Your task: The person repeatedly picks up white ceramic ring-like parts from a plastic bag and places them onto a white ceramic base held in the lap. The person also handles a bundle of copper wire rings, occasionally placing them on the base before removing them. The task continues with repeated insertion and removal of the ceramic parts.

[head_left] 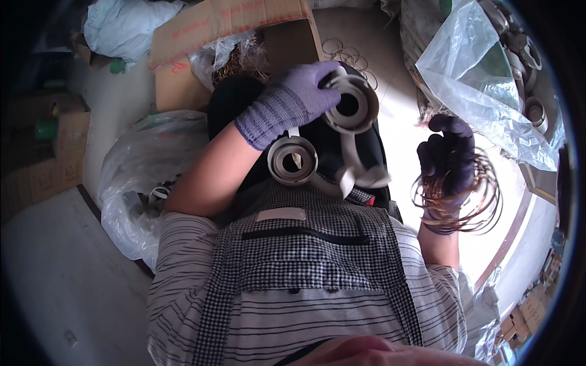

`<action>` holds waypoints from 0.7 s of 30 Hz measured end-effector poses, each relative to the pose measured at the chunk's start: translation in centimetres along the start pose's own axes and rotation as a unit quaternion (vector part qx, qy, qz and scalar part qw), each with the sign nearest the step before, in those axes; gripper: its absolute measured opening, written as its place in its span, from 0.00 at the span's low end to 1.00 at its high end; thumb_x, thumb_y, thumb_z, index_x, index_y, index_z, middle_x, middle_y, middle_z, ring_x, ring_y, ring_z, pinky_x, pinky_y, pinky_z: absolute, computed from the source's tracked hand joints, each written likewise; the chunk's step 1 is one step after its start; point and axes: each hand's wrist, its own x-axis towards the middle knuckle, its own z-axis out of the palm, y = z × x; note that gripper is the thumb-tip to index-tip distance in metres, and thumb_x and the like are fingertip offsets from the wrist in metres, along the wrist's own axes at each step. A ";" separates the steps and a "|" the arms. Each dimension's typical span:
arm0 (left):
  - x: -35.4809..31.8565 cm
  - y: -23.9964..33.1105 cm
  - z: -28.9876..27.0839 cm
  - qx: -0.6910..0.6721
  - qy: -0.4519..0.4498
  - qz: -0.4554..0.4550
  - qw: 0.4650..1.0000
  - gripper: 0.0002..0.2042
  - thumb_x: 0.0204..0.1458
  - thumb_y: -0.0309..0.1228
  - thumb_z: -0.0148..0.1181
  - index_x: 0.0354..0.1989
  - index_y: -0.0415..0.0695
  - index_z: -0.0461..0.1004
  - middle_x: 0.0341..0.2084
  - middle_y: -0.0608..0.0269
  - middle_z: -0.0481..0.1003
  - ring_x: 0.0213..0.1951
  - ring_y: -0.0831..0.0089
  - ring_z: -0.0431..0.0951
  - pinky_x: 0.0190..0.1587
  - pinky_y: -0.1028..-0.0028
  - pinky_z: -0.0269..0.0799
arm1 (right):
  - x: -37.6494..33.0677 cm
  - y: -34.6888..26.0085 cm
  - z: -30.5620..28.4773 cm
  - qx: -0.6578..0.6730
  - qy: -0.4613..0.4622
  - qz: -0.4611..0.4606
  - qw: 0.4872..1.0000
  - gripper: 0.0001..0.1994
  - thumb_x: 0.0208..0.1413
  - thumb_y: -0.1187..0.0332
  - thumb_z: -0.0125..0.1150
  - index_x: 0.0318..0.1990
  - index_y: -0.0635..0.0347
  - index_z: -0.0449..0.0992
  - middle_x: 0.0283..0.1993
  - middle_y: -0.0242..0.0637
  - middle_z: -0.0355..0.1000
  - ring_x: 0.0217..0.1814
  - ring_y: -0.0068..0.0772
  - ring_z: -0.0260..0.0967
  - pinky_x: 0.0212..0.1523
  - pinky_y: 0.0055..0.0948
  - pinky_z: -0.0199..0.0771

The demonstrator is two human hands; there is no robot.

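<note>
The ring-shaped part (368,105) at one o'clock looks smooth, matt plastic from here; the left hand's glove (293,94) is ribbed cloth, the two-o'clock plastic sheet (458,58) glossy, the eleven-o'clock cardboard box (229,24) matt.

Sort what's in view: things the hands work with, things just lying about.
Apparently in use:
Grey ringed part, in the left hand
Second grey part, over the lap
Thin rings, at the right hand

Apparently lying about:
White bag, upper left
Cardboard box, far left
</note>
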 end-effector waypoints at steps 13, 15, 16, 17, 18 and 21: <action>-3.8 0.4 3.5 0.079 0.176 0.001 0.981 0.26 0.55 0.31 0.59 0.64 0.39 0.66 0.51 0.38 0.71 0.49 0.50 0.80 0.51 0.57 0.78 | 2.5 4.3 -0.9 -0.190 -0.024 0.113 0.975 0.15 0.67 0.67 0.55 0.57 0.64 0.72 0.51 0.43 0.76 0.46 0.31 0.78 0.45 0.28 0.82; -4.3 1.0 3.1 0.109 0.164 -0.023 0.980 0.27 0.55 0.32 0.60 0.63 0.38 0.66 0.51 0.39 0.70 0.49 0.50 0.80 0.51 0.58 0.78 | 2.9 4.3 -1.3 -0.373 -0.060 0.070 0.923 0.16 0.66 0.70 0.55 0.60 0.64 0.72 0.54 0.43 0.76 0.53 0.32 0.77 0.51 0.28 0.82; -4.4 1.7 2.6 0.131 0.153 -0.035 0.979 0.27 0.55 0.33 0.61 0.62 0.38 0.66 0.51 0.40 0.70 0.48 0.51 0.80 0.50 0.58 0.78 | 2.7 5.0 -2.2 -0.371 -0.056 0.068 0.924 0.17 0.67 0.69 0.55 0.61 0.63 0.71 0.55 0.43 0.76 0.54 0.33 0.77 0.52 0.29 0.82; -4.5 2.2 2.2 0.153 0.142 -0.046 0.977 0.27 0.55 0.34 0.63 0.62 0.37 0.67 0.51 0.41 0.70 0.47 0.52 0.80 0.50 0.59 0.78 | 2.5 5.7 -2.9 -0.369 -0.054 0.068 0.925 0.18 0.68 0.68 0.54 0.62 0.62 0.69 0.56 0.44 0.75 0.54 0.33 0.76 0.53 0.30 0.82; -4.8 2.4 1.6 0.139 0.183 0.046 0.972 0.27 0.54 0.32 0.64 0.62 0.38 0.68 0.52 0.44 0.70 0.44 0.58 0.79 0.48 0.63 0.78 | 1.4 7.5 -4.8 -0.185 0.005 0.122 0.975 0.19 0.68 0.67 0.54 0.64 0.61 0.68 0.56 0.45 0.75 0.55 0.34 0.76 0.53 0.31 0.82; -6.5 4.4 -0.1 -0.001 0.238 0.227 0.944 0.27 0.49 0.24 0.69 0.60 0.37 0.71 0.50 0.60 0.71 0.32 0.84 0.71 0.34 0.83 0.68 | 1.5 6.0 -2.2 0.131 0.084 0.180 0.971 0.21 0.69 0.66 0.54 0.65 0.62 0.65 0.58 0.46 0.74 0.56 0.36 0.76 0.54 0.33 0.82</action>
